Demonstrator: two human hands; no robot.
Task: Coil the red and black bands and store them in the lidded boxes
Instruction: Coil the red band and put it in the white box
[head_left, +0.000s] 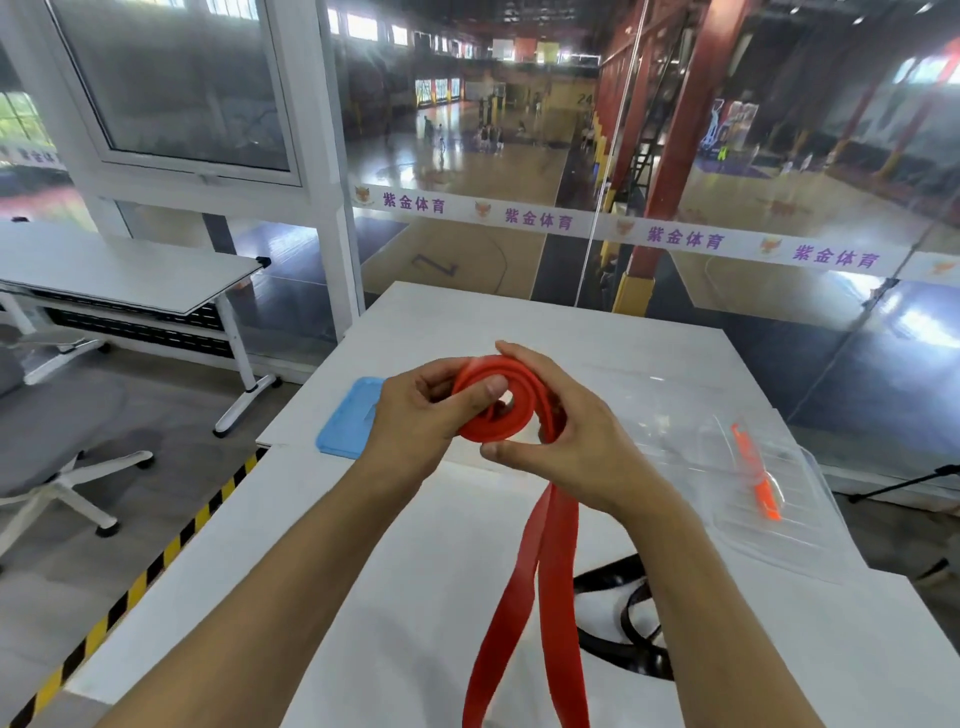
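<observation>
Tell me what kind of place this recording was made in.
Likely a sports hall's upper viewing room: a glass wall overlooks a basketball court with players, and both hands coil a red band over a white table.

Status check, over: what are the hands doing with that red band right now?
Left hand and right hand both gripping the flat red rubber band, partly coiled. Long tail hanging loose. Black band lies on the white table, uncoiled.
</observation>
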